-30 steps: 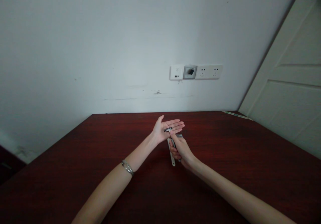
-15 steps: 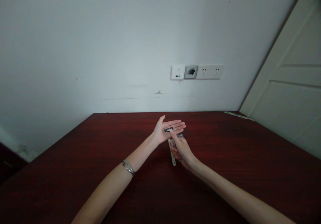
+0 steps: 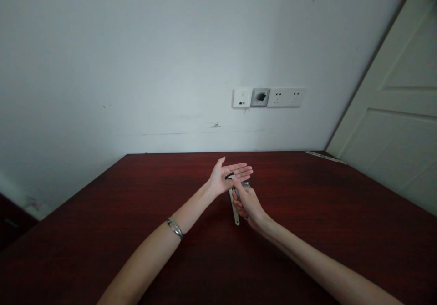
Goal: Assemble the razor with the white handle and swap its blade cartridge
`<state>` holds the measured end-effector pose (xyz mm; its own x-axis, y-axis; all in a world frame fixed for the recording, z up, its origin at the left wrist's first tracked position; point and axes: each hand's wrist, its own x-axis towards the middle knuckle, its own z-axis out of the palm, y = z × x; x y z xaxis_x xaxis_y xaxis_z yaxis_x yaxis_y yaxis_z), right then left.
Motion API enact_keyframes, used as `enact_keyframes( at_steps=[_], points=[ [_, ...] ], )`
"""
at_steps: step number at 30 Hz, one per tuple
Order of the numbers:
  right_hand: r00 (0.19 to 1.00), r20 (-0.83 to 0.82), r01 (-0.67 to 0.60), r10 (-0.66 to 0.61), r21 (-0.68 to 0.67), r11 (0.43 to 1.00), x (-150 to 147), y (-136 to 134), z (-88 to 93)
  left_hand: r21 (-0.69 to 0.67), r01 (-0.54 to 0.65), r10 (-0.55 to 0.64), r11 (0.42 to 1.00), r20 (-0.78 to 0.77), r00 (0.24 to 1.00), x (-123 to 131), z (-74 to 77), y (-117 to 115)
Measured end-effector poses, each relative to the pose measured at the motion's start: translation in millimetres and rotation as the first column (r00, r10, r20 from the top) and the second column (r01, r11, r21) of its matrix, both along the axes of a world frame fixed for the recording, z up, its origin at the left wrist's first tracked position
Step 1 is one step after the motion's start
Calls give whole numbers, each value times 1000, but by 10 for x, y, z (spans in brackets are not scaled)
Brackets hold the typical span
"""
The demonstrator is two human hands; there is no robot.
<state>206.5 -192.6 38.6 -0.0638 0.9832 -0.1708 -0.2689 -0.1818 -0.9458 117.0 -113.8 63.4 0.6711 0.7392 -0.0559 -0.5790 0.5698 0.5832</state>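
Observation:
My left hand [image 3: 223, 176] is held palm up over the table, its fingers stretched out and thumb apart. Across its palm lies the dark bar-shaped head of a small razor-like tool [image 3: 230, 176] with a silvery neck. My right hand [image 3: 246, 201] is closed around that tool, thumb pointing along it towards the palm; its fingers hide most of the handle. Under the right hand, a pale flat strip [image 3: 236, 217] with a hole at its end shows partly, like a ruler. A grey, shiny piece [image 3: 245, 184] peeks out behind the right hand; I cannot make out what it is.
The dark red wooden table [image 3: 136, 195] runs back to a white wall with a row of sockets [image 3: 278, 97]. A patterned thin strip [image 3: 322, 156] lies at the far right edge, beside a white panelled door [image 3: 396, 127]. A silvery bracelet [image 3: 175, 228] circles my left forearm.
The dark head of the tool has tilted slightly and shifted a little on the left palm. Both hands have stayed almost in place.

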Motion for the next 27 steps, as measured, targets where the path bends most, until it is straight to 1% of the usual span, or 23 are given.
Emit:
enact_keyframes(
  at_steps=[4, 10, 12, 15, 16, 18, 20, 22, 24, 27],
  points=[
    [1000, -7, 5, -4, 8, 1000, -1, 7, -8, -3, 14, -14, 1000, 8, 1000, 2, -15, 13],
    [1000, 2, 9, -9, 18, 1000, 2, 9, 0, 16, 3, -3, 1000, -27, 1000, 11, 6, -28],
    [1000, 11, 14, -14, 28, 1000, 9, 13, -9, 41, 17, -15, 999, -45, 999, -6, 1, 2],
    [1000, 25, 9, -11, 58, 998, 16, 13, -19, 121, 86, -73, 989, -107, 992, -93, -35, 115],
    [999, 31, 7, -9, 70, 998, 15, 8, -18, 156, 119, -98, 981, -136, 986, -142, -52, 163],
    [999, 39, 2, -5, 91, 996, 11, -10, -6, 252, 147, -105, 956, -173, 979, -265, -88, 252],
    [999, 40, 2, -6, 110, 994, 6, -33, 13, 362, 169, -116, 917, -165, 979, -402, -115, 311],
    [999, 36, 9, -14, 122, 992, 5, -55, 29, 459, 203, -136, 865, -176, 975, -522, -122, 334],
    [999, 29, 19, -23, 128, 992, 7, -69, 35, 505, 253, -164, 825, -214, 963, -600, -109, 328],
    [1000, 14, 25, -27, 139, 990, 7, -78, 32, 523, 315, -192, 792, -277, 942, -621, -67, 292]
  ],
)
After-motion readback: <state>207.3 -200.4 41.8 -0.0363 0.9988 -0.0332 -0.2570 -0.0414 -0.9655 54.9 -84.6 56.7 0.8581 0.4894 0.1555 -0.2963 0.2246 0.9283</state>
